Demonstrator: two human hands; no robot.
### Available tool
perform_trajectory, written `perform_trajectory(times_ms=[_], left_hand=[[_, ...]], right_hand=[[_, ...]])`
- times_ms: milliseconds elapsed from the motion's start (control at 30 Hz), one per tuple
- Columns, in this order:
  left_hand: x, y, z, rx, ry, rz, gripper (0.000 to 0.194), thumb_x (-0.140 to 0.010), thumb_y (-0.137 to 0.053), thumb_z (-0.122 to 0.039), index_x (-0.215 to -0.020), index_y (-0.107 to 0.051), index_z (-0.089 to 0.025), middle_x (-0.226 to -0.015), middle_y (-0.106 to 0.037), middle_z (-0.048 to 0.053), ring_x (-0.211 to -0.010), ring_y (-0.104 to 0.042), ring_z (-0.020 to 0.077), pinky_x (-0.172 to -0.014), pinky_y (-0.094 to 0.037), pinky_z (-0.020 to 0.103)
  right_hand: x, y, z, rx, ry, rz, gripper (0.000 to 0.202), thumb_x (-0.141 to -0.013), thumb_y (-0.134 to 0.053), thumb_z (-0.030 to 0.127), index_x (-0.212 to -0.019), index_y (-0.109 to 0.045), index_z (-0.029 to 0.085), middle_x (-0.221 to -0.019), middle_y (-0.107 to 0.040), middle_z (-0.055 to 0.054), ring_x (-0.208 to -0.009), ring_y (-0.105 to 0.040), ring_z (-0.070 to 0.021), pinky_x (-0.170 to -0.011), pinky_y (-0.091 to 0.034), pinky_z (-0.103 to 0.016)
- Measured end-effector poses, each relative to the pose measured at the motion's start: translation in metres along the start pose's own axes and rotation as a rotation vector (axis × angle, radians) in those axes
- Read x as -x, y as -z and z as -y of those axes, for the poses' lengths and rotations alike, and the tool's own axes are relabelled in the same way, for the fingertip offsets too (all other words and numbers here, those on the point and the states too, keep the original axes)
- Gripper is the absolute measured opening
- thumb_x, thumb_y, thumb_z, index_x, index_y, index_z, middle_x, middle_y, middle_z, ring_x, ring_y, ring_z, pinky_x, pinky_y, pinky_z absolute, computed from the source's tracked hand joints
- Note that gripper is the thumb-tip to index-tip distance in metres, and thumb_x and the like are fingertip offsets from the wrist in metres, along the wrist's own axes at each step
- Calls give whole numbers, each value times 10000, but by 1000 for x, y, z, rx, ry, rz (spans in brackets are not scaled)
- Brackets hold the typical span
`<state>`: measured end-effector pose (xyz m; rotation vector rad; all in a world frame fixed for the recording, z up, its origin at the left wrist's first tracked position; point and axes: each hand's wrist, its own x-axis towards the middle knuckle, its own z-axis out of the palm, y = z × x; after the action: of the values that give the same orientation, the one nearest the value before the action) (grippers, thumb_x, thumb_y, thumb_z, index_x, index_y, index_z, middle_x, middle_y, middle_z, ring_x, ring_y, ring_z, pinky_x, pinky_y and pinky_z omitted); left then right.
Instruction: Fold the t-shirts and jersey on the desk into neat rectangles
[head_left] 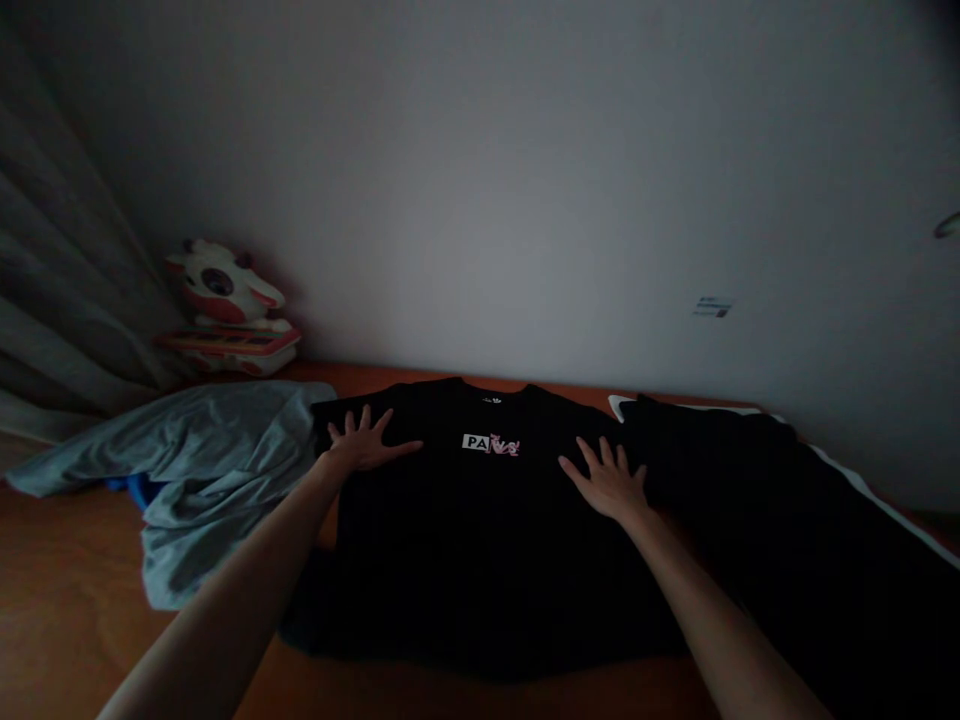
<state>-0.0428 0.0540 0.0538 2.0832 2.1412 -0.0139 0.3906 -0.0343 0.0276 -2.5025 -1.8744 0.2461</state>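
A black T-shirt (pixel 480 540) lies spread flat on an orange-brown surface (pixel 67 590), front up, with a small white and pink logo (pixel 490 444) on its chest. My left hand (pixel 365 443) rests flat on the shirt's left shoulder, fingers spread. Over on the shirt's right chest, my right hand (pixel 609 483) also lies palm down with its fingers apart. Neither hand holds anything.
A crumpled light grey-blue garment (pixel 202 470) lies left of the shirt, with something blue under it. Another black garment with white trim (pixel 780 500) lies to the right. A white and red plush toy (pixel 225 310) sits in the far left corner by a curtain (pixel 52 290). A pale wall stands behind.
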Motion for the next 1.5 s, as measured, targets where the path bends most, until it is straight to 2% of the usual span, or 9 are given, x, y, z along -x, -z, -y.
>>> perform_trajectory(times_ms=[333,467,533,633,767,1000,1167,1333,1500], left_hand=[[8,-9,-7,-28,-156,-384,590,-988,-377,-450,-1425,-566,-103,-1578,-448,206,-1490,-357,369,-1232,-218,577],[62,3,10,164,-375,-438,426,-929,-484,-469,-1163,-691,-179,-1326,-638,159,-1228,-600,322,-1093,-456,473],[103,10,31,291,-457,-297,364,-936,-494,-503,-1007,-720,-227,-1086,-717,99,-999,-687,266,-978,-534,400],[162,15,66,370,-506,-100,284,-884,-619,-513,-1011,-760,-303,-1044,-752,65,-943,-711,265,-881,-573,354],[199,4,89,310,-468,-167,554,-670,-815,-575,-1193,-755,-402,-1220,-748,62,-1102,-693,353,-977,-559,442],[197,-6,61,374,-479,-185,268,-857,-667,-521,-956,-799,-309,-1085,-767,71,-1025,-705,292,-947,-545,384],[206,17,42,845,-242,-80,313,-827,-686,-576,-865,-741,-271,-846,-753,25,-804,-704,236,-742,-575,298],[193,30,19,1454,218,16,365,-804,-696,-555,-924,-735,-213,-833,-756,58,-706,-717,233,-543,-562,295],[183,18,11,1531,198,49,519,-764,-778,-401,-1232,-646,-219,-989,-779,69,-931,-755,251,-749,-610,305]], right_hand=[[2,10,3,148,110,-260,613,-1049,-298,511,-1528,-466,165,-1598,-418,-208,-1467,-380,-365,-1178,-240,-623],[38,21,-25,90,223,-399,482,-1014,-367,397,-1351,-608,151,-1421,-582,-198,-1253,-581,-343,-1072,-430,-518],[62,21,-55,-29,204,-386,404,-969,-405,379,-1201,-670,183,-1258,-657,-180,-1110,-651,-324,-971,-511,-467],[100,14,-105,-281,173,-234,346,-844,-481,328,-1111,-676,225,-1083,-699,-130,-981,-701,-275,-887,-562,-408],[139,2,-134,-510,193,5,475,-745,-614,443,-1181,-671,262,-1005,-719,-78,-916,-719,-258,-875,-581,-383],[148,7,-99,-667,173,-42,378,-717,-640,573,-932,-720,271,-1021,-753,-89,-971,-708,-291,-883,-567,-407],[141,20,-102,-898,109,29,490,-716,-680,677,-965,-705,256,-909,-770,-76,-905,-734,-291,-840,-592,-407],[119,33,-83,-1336,45,-127,687,-712,-737,704,-1208,-608,247,-1021,-752,-84,-1012,-749,-298,-905,-604,-442],[114,14,-57,-1149,150,-311,695,-728,-703,734,-1212,-597,246,-1210,-710,-139,-1086,-715,-291,-943,-587,-453]])
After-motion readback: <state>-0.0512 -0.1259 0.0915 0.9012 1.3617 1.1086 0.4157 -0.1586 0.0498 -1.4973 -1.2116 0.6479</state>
